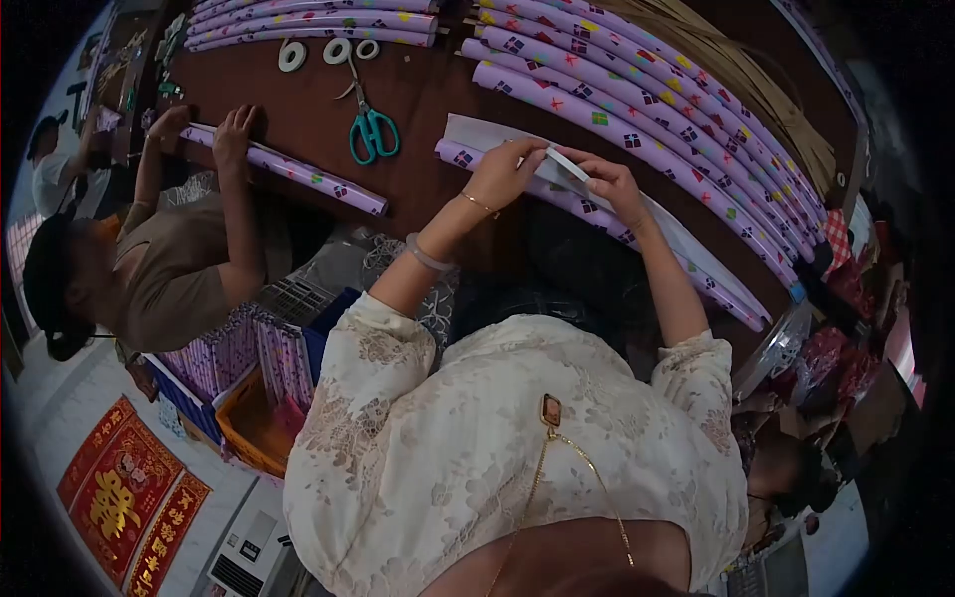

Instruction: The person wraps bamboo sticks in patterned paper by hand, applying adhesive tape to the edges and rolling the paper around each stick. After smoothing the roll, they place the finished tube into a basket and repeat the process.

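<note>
Both my hands are over a partly unrolled purple patterned sheet [597, 215] at the table's front edge, its white inner side [473, 131] showing along the back. Between them is a white roll of tape [568, 164], seen nearly edge-on. My left hand [507, 169] has its thumb and fingers pinched at the tape's left end. My right hand [612, 186] holds the other end between thumb and fingers. Behind the sheet lie several rolled purple patterned tubes [597, 119], side by side.
Teal-handled scissors [373, 134] and white tape rolls [291, 56] lie on the brown table [428, 99]. A co-worker [179, 249] at the left handles another purple tube [308, 174]. Brown paper strips [736, 60] lie at the back right. Crates [249, 423] stand below left.
</note>
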Demonstrator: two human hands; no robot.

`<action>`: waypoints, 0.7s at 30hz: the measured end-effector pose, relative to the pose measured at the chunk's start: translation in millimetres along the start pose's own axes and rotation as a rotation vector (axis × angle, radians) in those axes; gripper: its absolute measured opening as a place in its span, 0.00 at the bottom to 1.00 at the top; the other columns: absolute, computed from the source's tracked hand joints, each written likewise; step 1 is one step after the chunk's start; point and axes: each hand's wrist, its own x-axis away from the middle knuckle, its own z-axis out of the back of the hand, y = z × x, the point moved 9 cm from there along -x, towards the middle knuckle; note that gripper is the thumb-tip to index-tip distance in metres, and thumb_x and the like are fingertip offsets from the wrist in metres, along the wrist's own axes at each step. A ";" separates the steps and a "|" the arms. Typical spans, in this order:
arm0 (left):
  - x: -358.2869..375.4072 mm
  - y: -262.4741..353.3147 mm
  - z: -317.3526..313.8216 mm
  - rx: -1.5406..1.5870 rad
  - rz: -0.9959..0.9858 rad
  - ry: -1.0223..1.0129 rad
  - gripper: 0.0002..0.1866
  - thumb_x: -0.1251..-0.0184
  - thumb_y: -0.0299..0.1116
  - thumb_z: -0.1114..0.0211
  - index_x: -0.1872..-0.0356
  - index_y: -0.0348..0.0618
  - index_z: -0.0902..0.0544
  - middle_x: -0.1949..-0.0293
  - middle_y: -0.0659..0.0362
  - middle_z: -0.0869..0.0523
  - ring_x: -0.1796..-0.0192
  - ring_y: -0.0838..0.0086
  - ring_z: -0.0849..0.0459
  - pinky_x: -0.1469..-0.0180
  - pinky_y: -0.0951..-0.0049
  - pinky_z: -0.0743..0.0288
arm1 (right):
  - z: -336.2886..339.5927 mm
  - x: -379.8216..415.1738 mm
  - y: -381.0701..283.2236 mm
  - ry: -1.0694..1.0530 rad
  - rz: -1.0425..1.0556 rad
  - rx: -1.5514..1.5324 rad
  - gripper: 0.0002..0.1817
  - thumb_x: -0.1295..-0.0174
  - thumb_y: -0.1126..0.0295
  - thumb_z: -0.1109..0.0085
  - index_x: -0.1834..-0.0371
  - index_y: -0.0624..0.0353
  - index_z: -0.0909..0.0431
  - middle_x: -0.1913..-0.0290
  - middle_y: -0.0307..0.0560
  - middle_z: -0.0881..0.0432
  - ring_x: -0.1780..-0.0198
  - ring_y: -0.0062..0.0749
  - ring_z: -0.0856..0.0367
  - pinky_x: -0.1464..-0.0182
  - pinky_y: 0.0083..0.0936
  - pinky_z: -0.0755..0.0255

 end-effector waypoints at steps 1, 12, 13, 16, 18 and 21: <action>-1.7 0.9 1.3 0.001 0.003 -0.001 0.11 0.39 0.29 0.44 0.56 0.38 0.23 0.61 0.51 0.18 0.60 0.64 0.19 0.58 0.72 0.27 | -0.5 0.3 -0.4 0.001 0.005 -0.002 0.16 0.49 0.65 0.44 0.61 0.65 0.21 0.42 0.48 0.30 0.46 0.29 0.30 0.45 0.25 0.37; 7.1 -2.5 49.1 -0.383 0.004 0.340 0.07 0.51 0.35 0.36 0.72 0.44 0.19 0.72 0.56 0.18 0.64 0.59 0.21 0.62 0.62 0.29 | -9.4 -8.7 0.0 0.125 0.003 0.310 0.13 0.45 0.62 0.43 0.67 0.63 0.23 0.52 0.41 0.27 0.57 0.23 0.29 0.54 0.21 0.35; 7.9 -4.6 52.2 -0.384 0.007 0.340 0.07 0.51 0.35 0.36 0.72 0.44 0.19 0.72 0.56 0.18 0.64 0.59 0.21 0.62 0.62 0.29 | -11.6 -10.5 -5.6 0.158 -0.007 0.413 0.14 0.45 0.61 0.42 0.66 0.62 0.24 0.54 0.40 0.27 0.59 0.23 0.29 0.56 0.20 0.34; 11.1 -24.2 77.0 -0.589 0.201 0.515 0.06 0.51 0.36 0.36 0.74 0.48 0.18 0.72 0.58 0.18 0.58 0.63 0.22 0.59 0.60 0.35 | -21.1 -22.3 -14.4 0.161 -0.100 0.681 0.19 0.45 0.53 0.43 0.61 0.58 0.24 0.56 0.38 0.28 0.60 0.27 0.26 0.57 0.24 0.32; 7.8 -34.8 83.1 -0.618 0.252 0.538 0.06 0.50 0.37 0.36 0.74 0.48 0.18 0.72 0.58 0.18 0.59 0.63 0.22 0.59 0.60 0.35 | -22.3 -28.9 -11.2 0.184 -0.130 0.803 0.22 0.46 0.49 0.45 0.59 0.56 0.24 0.55 0.38 0.28 0.59 0.29 0.25 0.57 0.27 0.32; 2.8 -46.6 91.5 -0.671 0.366 0.557 0.06 0.50 0.37 0.37 0.73 0.49 0.18 0.71 0.57 0.17 0.60 0.62 0.22 0.60 0.60 0.34 | -20.7 -36.2 -8.5 0.204 -0.173 0.939 0.26 0.46 0.43 0.48 0.55 0.53 0.24 0.54 0.37 0.27 0.57 0.32 0.25 0.56 0.32 0.31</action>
